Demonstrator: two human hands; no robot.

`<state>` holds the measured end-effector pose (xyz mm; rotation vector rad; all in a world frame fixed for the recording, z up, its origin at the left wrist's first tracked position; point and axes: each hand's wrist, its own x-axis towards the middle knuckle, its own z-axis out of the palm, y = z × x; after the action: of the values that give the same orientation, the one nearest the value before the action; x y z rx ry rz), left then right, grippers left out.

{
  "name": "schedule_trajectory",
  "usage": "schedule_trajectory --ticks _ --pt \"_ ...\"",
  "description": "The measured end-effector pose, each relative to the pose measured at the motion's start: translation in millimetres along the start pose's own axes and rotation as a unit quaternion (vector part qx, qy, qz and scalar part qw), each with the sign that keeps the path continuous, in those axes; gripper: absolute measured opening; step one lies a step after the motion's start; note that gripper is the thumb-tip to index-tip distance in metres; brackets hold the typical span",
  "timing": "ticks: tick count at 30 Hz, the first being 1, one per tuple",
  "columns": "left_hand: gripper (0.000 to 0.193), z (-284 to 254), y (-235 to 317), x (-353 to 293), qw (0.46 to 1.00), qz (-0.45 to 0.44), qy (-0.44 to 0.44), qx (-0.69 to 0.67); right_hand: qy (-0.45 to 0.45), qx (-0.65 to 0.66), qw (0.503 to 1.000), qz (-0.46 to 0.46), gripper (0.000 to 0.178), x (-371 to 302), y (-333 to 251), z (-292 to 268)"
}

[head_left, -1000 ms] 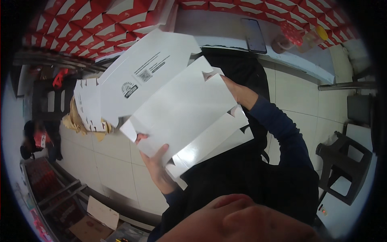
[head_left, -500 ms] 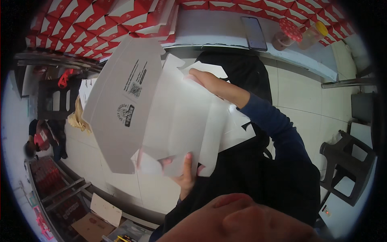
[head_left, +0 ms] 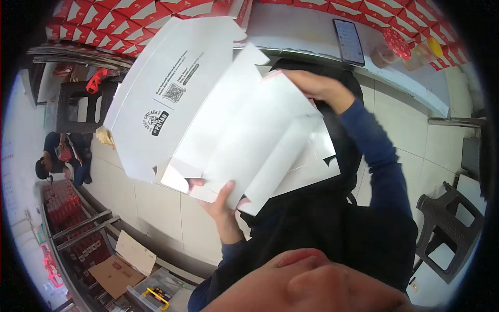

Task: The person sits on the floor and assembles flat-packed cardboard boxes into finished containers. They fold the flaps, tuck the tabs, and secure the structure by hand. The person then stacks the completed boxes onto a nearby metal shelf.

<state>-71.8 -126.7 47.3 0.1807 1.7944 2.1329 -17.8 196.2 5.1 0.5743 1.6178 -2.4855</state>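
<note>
A partly folded white cardboard box blank (head_left: 228, 130) lies tilted across my lap, with creased panels and cut tabs. Its wide left panel bears dark print and a square code. My left hand (head_left: 221, 205) grips the near edge, thumb on top and fingertips showing through by a tab. At the far right edge, my right hand (head_left: 317, 86) is closed on the cardboard, its fingertips partly hidden. Beneath the blank, another white cardboard piece (head_left: 312, 174) rests on the dark cloth over my lap.
Red and white boxes (head_left: 119, 26) are stacked beyond. A phone (head_left: 349, 42), a red-lidded jar (head_left: 387, 52) and a yellow-lidded jar (head_left: 423, 54) stand on a pale ledge. Dark plastic stools (head_left: 449, 229) flank me. Another person (head_left: 65, 156) sits at far left; an open carton (head_left: 122, 265) is near left.
My right hand has shifted right along the blank's far edge. My left hand has moved up and left, and the blank now slants more. The whole view has shifted slightly.
</note>
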Motion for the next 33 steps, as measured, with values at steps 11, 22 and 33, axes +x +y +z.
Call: schedule_trajectory --ticks 11,22,33 --pt "0.056 16.1 4.4 6.2 1.000 -0.004 -0.015 -0.012 0.126 0.144 0.979 0.067 0.055 -37.6 35.6 40.3" --pt "0.065 10.7 16.7 -8.5 0.998 -0.032 0.028 0.050 0.142 0.014 0.988 -0.056 0.060 -5.2 37.7 40.0" --pt "0.060 -10.6 -9.2 -1.6 0.995 -0.045 -0.033 0.077 0.023 0.141 0.990 -0.005 0.036 -5.8 -4.5 4.0"
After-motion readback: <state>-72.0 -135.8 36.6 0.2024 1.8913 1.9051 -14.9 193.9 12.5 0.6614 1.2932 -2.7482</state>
